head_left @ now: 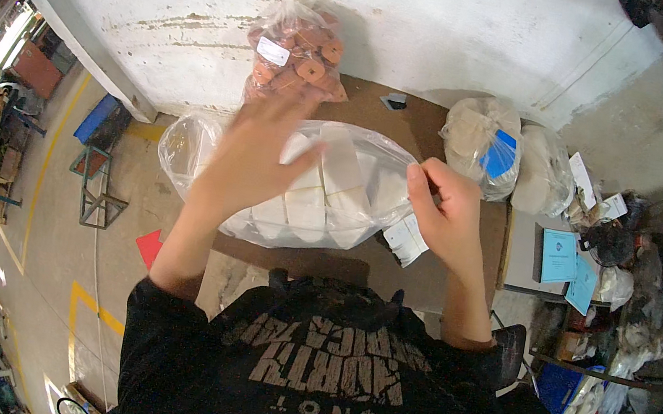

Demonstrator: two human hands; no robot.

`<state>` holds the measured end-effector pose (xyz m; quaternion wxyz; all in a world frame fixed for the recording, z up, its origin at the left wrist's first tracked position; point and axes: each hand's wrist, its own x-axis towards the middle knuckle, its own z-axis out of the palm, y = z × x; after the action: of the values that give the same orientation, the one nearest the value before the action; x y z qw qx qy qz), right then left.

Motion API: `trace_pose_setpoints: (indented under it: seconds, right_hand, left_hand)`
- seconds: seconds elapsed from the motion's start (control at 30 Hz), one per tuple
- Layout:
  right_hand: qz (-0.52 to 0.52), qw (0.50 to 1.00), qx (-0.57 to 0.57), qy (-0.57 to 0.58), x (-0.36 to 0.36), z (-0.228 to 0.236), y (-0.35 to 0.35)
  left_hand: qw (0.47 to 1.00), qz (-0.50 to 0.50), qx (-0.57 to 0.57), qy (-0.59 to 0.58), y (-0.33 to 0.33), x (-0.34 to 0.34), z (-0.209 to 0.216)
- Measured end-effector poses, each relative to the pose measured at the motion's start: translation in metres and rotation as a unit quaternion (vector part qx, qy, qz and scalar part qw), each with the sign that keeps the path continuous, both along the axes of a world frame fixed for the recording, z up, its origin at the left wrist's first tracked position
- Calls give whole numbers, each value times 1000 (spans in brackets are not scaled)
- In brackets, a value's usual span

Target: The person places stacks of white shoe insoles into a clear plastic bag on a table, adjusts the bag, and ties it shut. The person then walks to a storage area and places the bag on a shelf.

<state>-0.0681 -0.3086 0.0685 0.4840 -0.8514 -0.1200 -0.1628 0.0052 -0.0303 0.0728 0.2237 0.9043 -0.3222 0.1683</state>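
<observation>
A clear plastic bag (392, 165) lies on its side on the brown table in front of me, filled with several white block-like bundles (344, 160). Some of the bundles seem to have thin bands around them. The bag's right end is pinched between the thumb and bent fingers of my right hand (445, 210). My left hand (258, 158) is over the bag's left part, fingers stretched out and thumb apart, slightly blurred; whether it touches the plastic I cannot tell. White paper tags (407, 239) lie beside the bag, below my right hand.
Against the wall stands a clear bag of orange-brown pieces (311, 69). At the right are bags of beige discs (473, 134), blue booklets (559, 258) and piled clutter. A small dark scrap (394, 101) lies on the table (415, 126). A metal frame stand (99, 204) is on the left floor.
</observation>
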Motion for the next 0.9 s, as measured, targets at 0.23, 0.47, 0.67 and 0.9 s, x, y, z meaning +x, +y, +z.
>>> trace_pose_setpoints:
  seconds: [0.23, 0.47, 0.67, 0.9]
  right_hand:
    - [28, 992, 19, 125, 7, -14, -12]
    - [-21, 991, 120, 56, 18, -22, -4]
    - [-137, 964, -97, -208, 11, 7, 12]
    - [105, 954, -192, -203, -15, 5, 80]
  left_hand:
    - [962, -73, 126, 231, -32, 34, -30]
    - [977, -41, -98, 187, -9, 24, -22]
    - [974, 187, 37, 119, 53, 31, 8]
    - [966, 253, -31, 50, 41, 21, 18]
